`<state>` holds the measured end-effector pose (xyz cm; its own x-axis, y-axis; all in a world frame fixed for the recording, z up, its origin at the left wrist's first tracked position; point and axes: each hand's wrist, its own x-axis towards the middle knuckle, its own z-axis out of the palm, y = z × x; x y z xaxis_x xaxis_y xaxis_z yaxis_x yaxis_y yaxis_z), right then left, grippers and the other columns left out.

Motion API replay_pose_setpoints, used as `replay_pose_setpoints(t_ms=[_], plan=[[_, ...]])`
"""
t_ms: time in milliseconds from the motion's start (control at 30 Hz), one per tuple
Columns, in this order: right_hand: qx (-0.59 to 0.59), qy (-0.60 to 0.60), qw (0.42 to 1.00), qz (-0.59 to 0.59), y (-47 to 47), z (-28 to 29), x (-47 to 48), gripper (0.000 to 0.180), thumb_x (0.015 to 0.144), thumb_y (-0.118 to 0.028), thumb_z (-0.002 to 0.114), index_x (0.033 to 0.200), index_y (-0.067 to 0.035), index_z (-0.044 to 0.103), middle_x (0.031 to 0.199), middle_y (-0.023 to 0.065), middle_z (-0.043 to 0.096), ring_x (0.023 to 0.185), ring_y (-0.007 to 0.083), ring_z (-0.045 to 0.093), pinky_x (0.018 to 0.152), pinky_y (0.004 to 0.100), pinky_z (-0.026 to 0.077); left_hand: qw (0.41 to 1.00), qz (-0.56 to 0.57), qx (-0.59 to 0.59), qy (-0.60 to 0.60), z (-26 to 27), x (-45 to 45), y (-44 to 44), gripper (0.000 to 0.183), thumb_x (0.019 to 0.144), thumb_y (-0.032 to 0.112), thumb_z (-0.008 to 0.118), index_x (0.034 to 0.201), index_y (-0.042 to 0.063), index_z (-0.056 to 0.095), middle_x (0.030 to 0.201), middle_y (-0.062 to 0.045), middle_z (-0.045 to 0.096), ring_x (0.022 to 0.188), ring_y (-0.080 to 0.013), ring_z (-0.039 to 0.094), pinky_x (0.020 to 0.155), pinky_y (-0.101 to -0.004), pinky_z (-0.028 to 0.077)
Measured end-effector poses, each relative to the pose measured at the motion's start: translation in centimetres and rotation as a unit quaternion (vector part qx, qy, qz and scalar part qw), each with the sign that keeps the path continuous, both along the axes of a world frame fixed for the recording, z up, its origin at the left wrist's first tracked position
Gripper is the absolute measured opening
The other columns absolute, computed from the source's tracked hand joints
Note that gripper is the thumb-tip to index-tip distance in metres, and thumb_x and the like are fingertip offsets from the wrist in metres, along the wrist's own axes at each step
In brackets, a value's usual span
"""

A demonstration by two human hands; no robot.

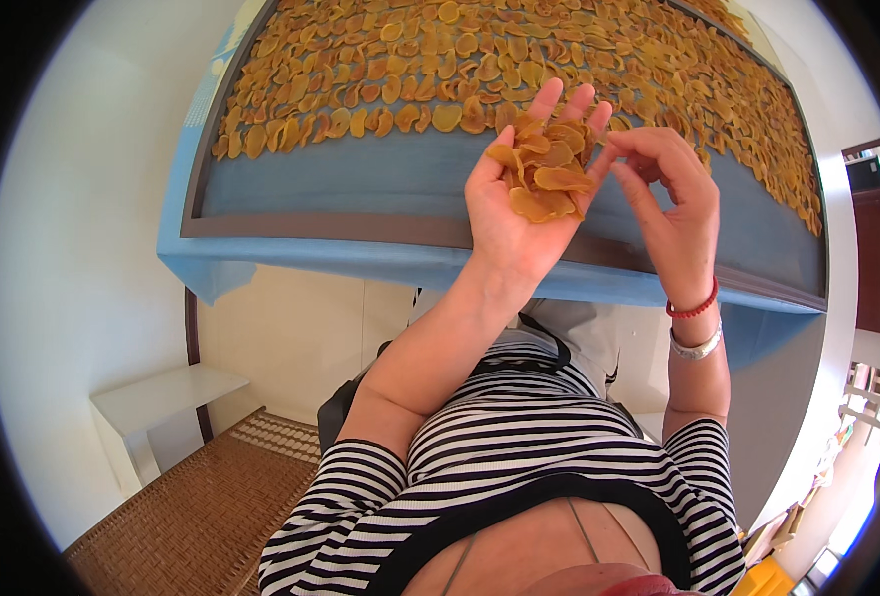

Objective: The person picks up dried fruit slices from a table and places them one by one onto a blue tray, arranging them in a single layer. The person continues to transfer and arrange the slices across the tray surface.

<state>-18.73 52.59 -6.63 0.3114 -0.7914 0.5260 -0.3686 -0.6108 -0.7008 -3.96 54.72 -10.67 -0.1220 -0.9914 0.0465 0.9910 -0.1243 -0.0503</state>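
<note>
My left hand (pixel 518 231) is palm up above the front part of a framed mesh screen (pixel 336 175). A loose heap of thin, amber-brown dried slices (pixel 548 175) lies in its palm and against its fingers. Beside its outer edge is my right hand (pixel 675 197), with thumb and forefinger bent towards each other. A narrow gap shows between those fingertips, and no slice is visible in it. Past both hands, many similar slices (pixel 410 89) cover the screen in rows, lying flat and partly overlapping towards the right.
The screen's dark frame (pixel 321 225) rests on a blue cloth (pixel 321 255) that hangs over the table's front edge. A woven seat (pixel 194 514) and a small white shelf (pixel 168 395) are at lower left. A white wall (pixel 97 223) borders the left side.
</note>
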Motion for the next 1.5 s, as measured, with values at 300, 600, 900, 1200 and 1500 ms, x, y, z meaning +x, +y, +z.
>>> replay_pose_setpoints(t_ms=[300,600,900,1200,1500], plan=[[0.033,0.053,0.998,0.003,-1.0,-0.5,1.0,0.028,0.08,0.004,0.073,0.107,-0.001,0.068,0.087,0.0043,0.062,0.07,0.0126,0.056,0.061,0.0251,0.046,1.0,-0.01,-0.011,0.001,-0.4,0.2,-0.2,0.054,0.105,0.031,0.019,0.152,0.012,0.04,0.159,-0.014,0.036,0.147,-0.0307,0.032,0.116,-0.0447,0.034],[0.131,-0.061,0.989,0.005,-1.8,-1.7,0.7,0.021,0.085,0.0,0.07,0.106,-0.002,0.066,0.089,0.001,0.064,0.07,0.008,0.056,0.062,0.0229,0.047,1.0,-0.011,-0.002,-0.006,-0.1,0.2,-0.1,0.053,0.107,0.032,0.02,0.15,0.012,0.041,0.155,-0.013,0.042,0.139,-0.0293,0.043,0.109,-0.0436,0.042],[0.21,-0.087,0.973,0.044,-2.7,-2.0,-0.5,0.013,0.089,0.0,0.068,0.102,0.0,0.065,0.09,-0.0006,0.066,0.077,0.0051,0.059,0.069,0.0211,0.049,1.0,-0.005,-0.016,0.013,-0.2,0.0,-0.2,0.053,0.105,0.029,0.022,0.152,0.01,0.038,0.159,-0.017,0.034,0.147,-0.0338,0.031,0.119,-0.049,0.028],[0.295,-0.15,0.941,0.074,-2.7,-0.6,-1.1,0.013,0.095,-0.008,0.063,0.104,0.001,0.065,0.086,-0.0004,0.065,0.075,0.0065,0.058,0.069,0.0218,0.048,0.999,-0.009,-0.009,0.034,-0.1,-0.1,-0.2,0.053,0.106,0.03,0.021,0.151,0.007,0.038,0.157,-0.019,0.035,0.145,-0.0372,0.033,0.121,-0.0505,0.028],[0.346,-0.182,0.919,0.054,-3.4,-0.7,-1.9,0.015,0.094,-0.009,0.063,0.105,0.001,0.064,0.081,0.001,0.064,0.071,0.0076,0.058,0.067,0.0244,0.05,0.997,-0.016,-0.019,0.072,-0.2,-0.1,-0.2,0.053,0.104,0.025,0.025,0.153,0.006,0.034,0.161,-0.021,0.027,0.15,-0.0394,0.023,0.124,-0.0529,0.02]])
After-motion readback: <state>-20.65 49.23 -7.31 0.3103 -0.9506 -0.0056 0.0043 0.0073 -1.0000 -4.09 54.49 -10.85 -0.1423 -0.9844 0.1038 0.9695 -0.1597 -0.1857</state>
